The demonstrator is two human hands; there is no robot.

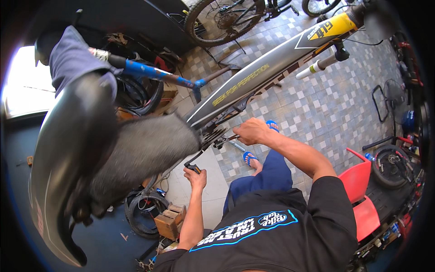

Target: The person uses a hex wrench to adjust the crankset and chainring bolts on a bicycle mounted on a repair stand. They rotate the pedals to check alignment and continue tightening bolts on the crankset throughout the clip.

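A grey and yellow bicycle frame [244, 79] runs diagonally across the upper middle, held off the floor. Low on it are the chainrings [213, 136], with a crank arm [195, 158] reaching down toward me. My left hand [196, 179] is closed around the black pedal [192, 167] at the end of that crank. To the right of the chainrings, my right hand [253, 131] has its fingers curled together at a thin dark metal part, which I cannot make out. The saddle [59, 149] looms large and blurred at the left.
A blue stand [149, 70] with a cloth [74, 56] over its end reaches in from the left. Another bicycle [226, 20] stands at the back. A red chair [360, 195] is at my right; a wooden box [168, 223] and a tyre [142, 213] lie lower left.
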